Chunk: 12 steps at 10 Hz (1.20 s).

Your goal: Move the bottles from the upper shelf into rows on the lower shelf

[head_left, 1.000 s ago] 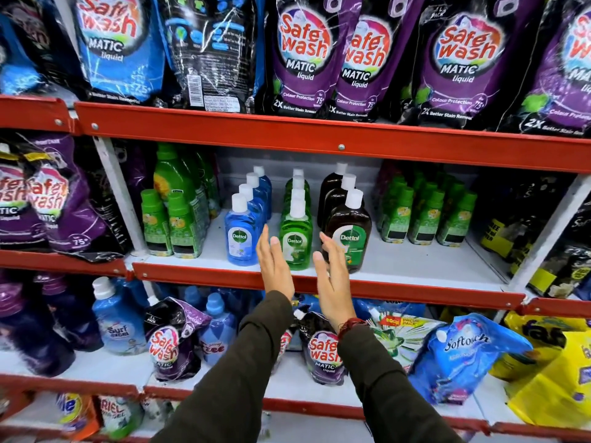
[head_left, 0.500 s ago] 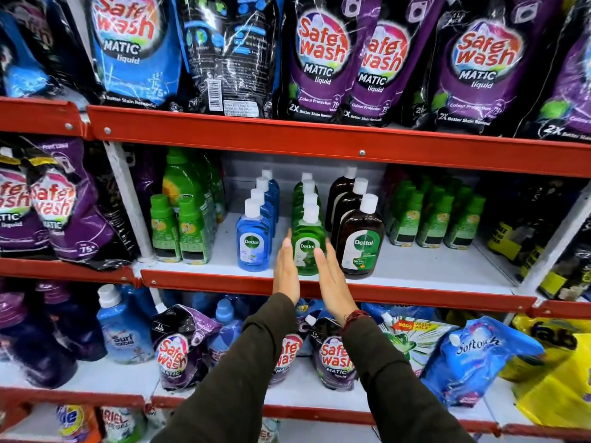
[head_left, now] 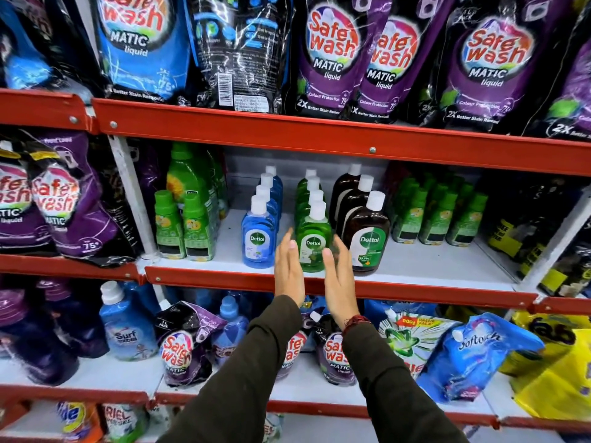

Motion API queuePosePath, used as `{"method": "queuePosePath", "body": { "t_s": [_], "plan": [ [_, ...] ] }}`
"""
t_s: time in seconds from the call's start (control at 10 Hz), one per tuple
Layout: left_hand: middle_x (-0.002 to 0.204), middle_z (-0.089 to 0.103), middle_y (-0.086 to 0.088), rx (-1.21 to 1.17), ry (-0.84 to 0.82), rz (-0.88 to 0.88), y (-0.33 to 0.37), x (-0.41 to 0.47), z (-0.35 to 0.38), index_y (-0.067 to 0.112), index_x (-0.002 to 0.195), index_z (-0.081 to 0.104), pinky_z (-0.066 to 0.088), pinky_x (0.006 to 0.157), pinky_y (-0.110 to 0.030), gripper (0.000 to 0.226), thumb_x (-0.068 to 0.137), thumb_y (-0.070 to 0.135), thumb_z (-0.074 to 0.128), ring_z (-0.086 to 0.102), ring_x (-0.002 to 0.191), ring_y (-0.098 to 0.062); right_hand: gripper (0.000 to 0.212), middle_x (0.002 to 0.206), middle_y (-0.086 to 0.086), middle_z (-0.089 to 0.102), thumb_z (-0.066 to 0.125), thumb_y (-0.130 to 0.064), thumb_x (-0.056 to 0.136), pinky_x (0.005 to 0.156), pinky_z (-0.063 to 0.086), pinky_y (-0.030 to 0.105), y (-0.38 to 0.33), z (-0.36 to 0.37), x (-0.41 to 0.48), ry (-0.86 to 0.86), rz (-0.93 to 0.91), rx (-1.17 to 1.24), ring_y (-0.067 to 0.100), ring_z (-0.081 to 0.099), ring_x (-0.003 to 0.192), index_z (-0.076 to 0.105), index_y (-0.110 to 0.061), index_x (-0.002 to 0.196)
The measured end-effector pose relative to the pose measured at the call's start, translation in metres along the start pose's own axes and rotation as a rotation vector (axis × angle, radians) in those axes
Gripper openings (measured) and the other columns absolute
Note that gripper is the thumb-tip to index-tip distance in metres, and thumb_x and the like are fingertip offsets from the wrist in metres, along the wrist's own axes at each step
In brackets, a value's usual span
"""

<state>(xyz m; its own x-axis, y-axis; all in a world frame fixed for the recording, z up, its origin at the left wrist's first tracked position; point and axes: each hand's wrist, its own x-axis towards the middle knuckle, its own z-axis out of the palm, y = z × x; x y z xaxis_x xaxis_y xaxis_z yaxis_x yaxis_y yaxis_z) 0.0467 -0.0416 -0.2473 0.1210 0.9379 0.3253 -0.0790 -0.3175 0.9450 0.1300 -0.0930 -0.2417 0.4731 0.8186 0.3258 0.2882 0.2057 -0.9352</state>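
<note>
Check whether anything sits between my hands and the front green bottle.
Nothing visible does. The left hand and right hand are open on either side of the green bottle, with only open air between; the blue bottle and brown bottle stand outside them.

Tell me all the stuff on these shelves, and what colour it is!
Blue Dettol bottles: four in a row, middle shelf, left.
Green Dettol bottles: about four in a row, centre.
Brown Dettol bottles: three in a row, right.
Small green bottles: many, both sides of the Dettol rows.
Safe Wash pouches: several, purple, blue and black, top shelf and elsewhere.
Surf Excel bottle: one, blue, bottom shelf.
Softouch pouch: one, blue, bottom right.
Shelf edges: red.
Left hand: open, beside the front green bottle.
Right hand: open, on its other side.
</note>
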Motion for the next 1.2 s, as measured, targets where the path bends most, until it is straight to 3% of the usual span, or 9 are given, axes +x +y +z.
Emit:
{"method": "queuePosePath", "body": {
  "t_s": [0.1,0.2,0.3,0.4,0.5,0.6,0.7,1.1,1.2],
  "plan": [
    [0.148,0.051,0.002,0.032,0.094,0.097,-0.001,-0.002,-0.014,0.026,0.142,0.05,0.028,0.107,-0.004,0.047,0.104,0.042,0.028,0.044,0.134,-0.002,0.038,0.137,-0.001,0.055,0.045,-0.042,0.102,0.11,0.044,0.034,0.003,0.011,-0.008,0.107,-0.11,0.039,0.008,0.052,0.13,0.054,-0.026,0.135],
    [0.136,0.055,-0.004,0.04,0.275,0.21,0.004,-0.001,-0.034,0.018,0.136,0.054,0.033,0.106,-0.01,0.04,0.106,0.032,0.031,0.049,0.124,0.002,0.027,0.127,0.001,0.062,0.046,-0.026,0.104,0.108,0.046,0.033,0.0,0.03,-0.014,0.097,-0.171,0.041,0.01,0.057,0.122,0.06,-0.023,0.126],
    [0.146,0.045,-0.003,0.034,0.383,0.218,0.006,0.011,-0.052,0.014,0.145,0.046,0.027,0.106,-0.005,0.048,0.106,0.037,0.03,0.042,0.132,-0.005,0.036,0.144,-0.005,0.055,0.042,-0.031,0.105,0.115,0.035,0.023,-0.005,0.052,-0.016,-0.073,-0.122,0.018,0.005,0.047,0.136,0.054,-0.024,0.139],
    [0.161,0.026,-0.001,0.008,0.301,0.053,0.005,0.023,-0.059,0.016,0.156,0.029,0.012,0.104,0.005,0.05,0.11,0.034,0.027,0.022,0.146,-0.006,0.049,0.156,-0.016,0.032,0.037,-0.038,0.106,0.12,0.019,0.02,-0.012,0.061,-0.016,-0.21,0.033,0.027,-0.003,0.026,0.145,0.034,-0.026,0.154],
    [0.169,0.016,-0.001,-0.046,0.149,-0.119,-0.006,0.031,-0.063,0.017,0.159,0.02,0.006,0.125,-0.021,0.057,0.109,0.044,0.023,0.012,0.156,-0.013,0.057,0.161,-0.014,0.023,0.033,-0.042,0.106,0.119,0.011,0.018,-0.017,0.064,-0.012,-0.249,0.123,0.047,-0.005,0.017,0.144,0.02,-0.024,0.159],
    [0.165,0.033,0.0,-0.158,0.049,-0.218,-0.01,0.035,-0.067,0.021,0.158,0.031,0.021,0.127,-0.042,0.102,0.081,0.088,0.034,0.031,0.151,-0.013,0.06,0.164,-0.011,0.018,0.028,-0.045,0.106,0.114,0.009,0.015,-0.022,0.065,-0.005,-0.271,0.176,0.071,-0.007,0.013,0.14,0.013,-0.022,0.16],
    [0.157,0.046,-0.001,-0.224,0.01,-0.213,-0.016,0.044,-0.096,0.023,0.154,0.039,0.031,0.124,-0.043,0.101,0.076,0.088,0.036,0.044,0.143,-0.013,0.061,0.166,-0.01,0.018,0.027,-0.046,0.106,0.114,0.012,0.015,-0.032,0.094,-0.007,-0.261,0.156,0.066,-0.005,0.016,0.144,0.016,-0.021,0.16],
    [0.161,0.04,0.002,-0.119,-0.022,-0.175,-0.027,0.052,-0.098,0.029,0.157,0.033,0.025,0.126,-0.047,0.11,0.072,0.098,0.034,0.036,0.148,-0.013,0.06,0.164,-0.011,0.024,0.034,-0.045,0.106,0.118,0.017,0.02,-0.025,0.094,-0.001,-0.307,0.131,0.075,-0.001,0.024,0.146,0.019,-0.025,0.16],
    [0.165,0.032,0.0,-0.073,-0.003,-0.129,-0.01,0.043,-0.095,0.025,0.159,0.028,0.019,0.126,-0.035,0.08,0.095,0.075,0.031,0.028,0.15,-0.008,0.058,0.164,-0.011,0.024,0.034,-0.042,0.106,0.115,0.017,0.017,-0.029,0.093,-0.004,-0.289,0.105,0.084,-0.003,0.023,0.144,0.018,-0.024,0.159]
  ]
}}
